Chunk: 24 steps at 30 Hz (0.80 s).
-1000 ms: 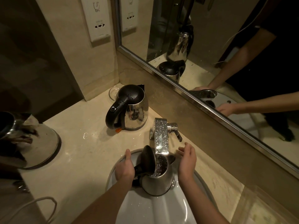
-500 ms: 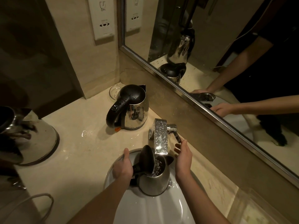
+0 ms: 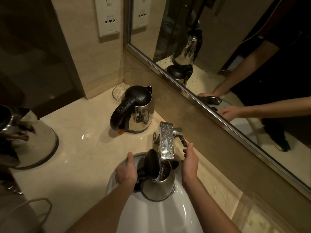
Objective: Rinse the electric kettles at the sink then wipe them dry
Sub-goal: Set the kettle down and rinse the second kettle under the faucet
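A steel kettle [image 3: 159, 185] with its black lid flipped up stands in the white sink [image 3: 159, 216], right under the tap spout [image 3: 166, 142]. Water runs from the spout into its mouth. My left hand [image 3: 126, 170] grips its black handle. My right hand [image 3: 189, 160] reaches up, fingertips touching the tap lever [image 3: 182, 139], holding nothing. A second steel kettle [image 3: 134, 110] with a wet black lid, shut, stands on the counter behind the sink.
A third kettle-like steel vessel [image 3: 25, 137] sits at the left counter edge. A glass dish [image 3: 118, 92] lies in the corner behind the second kettle. The mirror [image 3: 218, 47] runs along the right; a wall socket [image 3: 108, 17] is above the counter. A cable loop [image 3: 38, 209] hangs at lower left.
My right hand has moved up from beside the kettle to the tap lever. My left hand and the kettle have stayed under the spout.
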### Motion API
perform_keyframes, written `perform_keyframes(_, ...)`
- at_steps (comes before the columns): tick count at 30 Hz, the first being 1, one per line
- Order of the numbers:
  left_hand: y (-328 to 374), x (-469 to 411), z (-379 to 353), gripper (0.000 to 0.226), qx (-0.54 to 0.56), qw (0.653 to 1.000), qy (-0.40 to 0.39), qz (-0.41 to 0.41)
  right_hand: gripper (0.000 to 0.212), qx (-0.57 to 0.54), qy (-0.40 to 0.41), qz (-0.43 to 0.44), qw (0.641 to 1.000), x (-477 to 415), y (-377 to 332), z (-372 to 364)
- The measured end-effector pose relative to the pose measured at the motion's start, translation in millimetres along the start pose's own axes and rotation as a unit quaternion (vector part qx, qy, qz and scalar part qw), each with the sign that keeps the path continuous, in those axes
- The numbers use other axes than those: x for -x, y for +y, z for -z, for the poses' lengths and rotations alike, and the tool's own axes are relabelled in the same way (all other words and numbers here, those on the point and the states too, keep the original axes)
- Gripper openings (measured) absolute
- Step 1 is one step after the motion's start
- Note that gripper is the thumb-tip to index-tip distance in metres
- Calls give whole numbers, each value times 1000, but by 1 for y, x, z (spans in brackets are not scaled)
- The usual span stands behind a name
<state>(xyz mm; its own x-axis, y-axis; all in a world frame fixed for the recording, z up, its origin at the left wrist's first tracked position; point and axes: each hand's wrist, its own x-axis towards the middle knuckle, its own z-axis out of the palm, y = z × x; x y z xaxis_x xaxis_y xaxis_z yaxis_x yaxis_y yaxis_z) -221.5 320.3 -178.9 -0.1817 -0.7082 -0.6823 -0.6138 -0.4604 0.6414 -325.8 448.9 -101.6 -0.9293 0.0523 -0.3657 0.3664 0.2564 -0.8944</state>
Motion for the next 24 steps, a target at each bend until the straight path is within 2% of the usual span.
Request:
perform_keyframes(8, -1, 0, -1, 56, 10, 1000, -6, 6, 56, -3, -3, 1, 1000, 3, 5, -6)
perform_keyframes(14, 2, 2, -1, 53, 7, 1000, -7, 3, 47, -14, -5, 5, 1000, 10, 5, -10)
perform_keyframes(19, 2, 1, -1, 53, 5, 1000, -8, 4, 42, 9, 24, 19, 999, 5, 21, -2)
perform_keyframes(21, 4, 0, -1, 55, 0, 1000, -6, 1, 35, 1, 53, 0, 999, 4, 34, 2)
perform_keyframes(24, 4, 0, -2, 56, -12, 1000, -4, -8, 47, 9, 34, -58, 998, 6, 58, 4)
